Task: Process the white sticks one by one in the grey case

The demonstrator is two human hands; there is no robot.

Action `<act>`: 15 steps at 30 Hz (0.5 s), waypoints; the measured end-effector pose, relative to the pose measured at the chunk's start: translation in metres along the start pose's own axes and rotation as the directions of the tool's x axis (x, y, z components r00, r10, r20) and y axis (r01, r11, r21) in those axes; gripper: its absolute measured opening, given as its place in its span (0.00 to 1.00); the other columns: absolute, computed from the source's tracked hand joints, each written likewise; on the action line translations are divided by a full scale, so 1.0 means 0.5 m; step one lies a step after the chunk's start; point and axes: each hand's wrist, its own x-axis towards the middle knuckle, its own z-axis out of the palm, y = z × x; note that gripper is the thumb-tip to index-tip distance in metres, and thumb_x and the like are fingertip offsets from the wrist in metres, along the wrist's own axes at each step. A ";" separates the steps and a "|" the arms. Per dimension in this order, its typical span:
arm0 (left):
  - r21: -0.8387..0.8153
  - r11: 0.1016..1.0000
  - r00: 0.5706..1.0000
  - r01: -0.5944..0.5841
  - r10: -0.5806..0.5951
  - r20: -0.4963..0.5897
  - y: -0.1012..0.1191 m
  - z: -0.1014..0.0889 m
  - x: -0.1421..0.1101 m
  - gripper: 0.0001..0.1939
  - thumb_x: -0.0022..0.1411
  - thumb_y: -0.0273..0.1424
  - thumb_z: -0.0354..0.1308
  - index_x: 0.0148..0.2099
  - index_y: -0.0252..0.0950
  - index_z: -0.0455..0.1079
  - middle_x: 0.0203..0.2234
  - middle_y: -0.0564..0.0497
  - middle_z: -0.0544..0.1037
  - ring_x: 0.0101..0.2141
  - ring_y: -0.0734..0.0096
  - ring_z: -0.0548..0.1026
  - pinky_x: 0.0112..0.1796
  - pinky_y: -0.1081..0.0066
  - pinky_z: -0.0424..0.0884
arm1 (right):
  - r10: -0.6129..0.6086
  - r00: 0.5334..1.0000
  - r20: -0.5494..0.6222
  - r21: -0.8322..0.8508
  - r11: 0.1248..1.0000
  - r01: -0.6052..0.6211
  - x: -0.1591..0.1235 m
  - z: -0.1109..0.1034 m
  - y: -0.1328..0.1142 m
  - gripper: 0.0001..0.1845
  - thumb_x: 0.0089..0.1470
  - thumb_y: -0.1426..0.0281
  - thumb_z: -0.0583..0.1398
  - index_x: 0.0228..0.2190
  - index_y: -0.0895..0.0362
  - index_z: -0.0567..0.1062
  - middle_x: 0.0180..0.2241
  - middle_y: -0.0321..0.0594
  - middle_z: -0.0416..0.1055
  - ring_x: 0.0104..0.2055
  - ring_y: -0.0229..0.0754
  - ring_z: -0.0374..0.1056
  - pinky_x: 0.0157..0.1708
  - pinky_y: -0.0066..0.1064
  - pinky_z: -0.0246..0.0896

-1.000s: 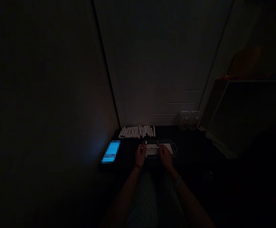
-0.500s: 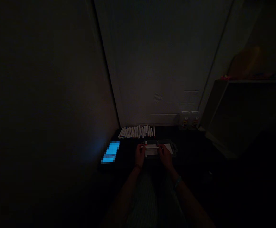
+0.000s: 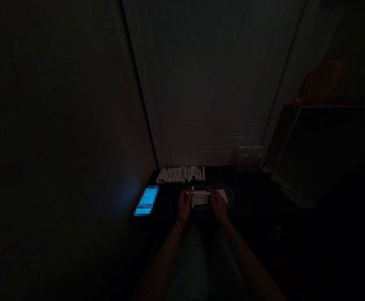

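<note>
A white marker [image 3: 201,193] lies crosswise between my two hands, above an opened clear plastic case [image 3: 232,198]. My left hand [image 3: 184,203] pinches its left end, and my right hand [image 3: 218,205] is closed on its right end. Below it, another white marker [image 3: 193,202] stands lengthwise at the left side of the case. White paper [image 3: 223,195] shows inside the case, partly covered by my right hand. The scene is very dark, so the fingertips are hard to make out.
Behind the case, a row of many white markers [image 3: 179,174] lies on the dark table [image 3: 251,179]. A lit, pixelated screen [image 3: 146,201] is at the left. Two clear packages [image 3: 250,159] stand against the white wall panel. A cabinet [image 3: 320,142] is at the right.
Both hands keep almost the same place, with the marker still held between them. The marker has shifted very slightly upward, and the picture is a little darker.
</note>
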 end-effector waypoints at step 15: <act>0.031 0.999 0.999 0.008 -0.009 0.030 0.005 0.000 -0.001 0.16 0.58 0.43 0.45 0.35 0.37 0.66 0.30 0.52 0.73 0.33 0.71 0.70 0.35 0.74 0.65 | -0.006 1.000 -0.005 -0.004 1.000 0.006 0.000 0.002 0.004 0.16 0.56 0.63 0.46 0.40 0.55 0.69 0.39 0.40 0.70 0.39 0.40 0.65 0.38 0.30 0.58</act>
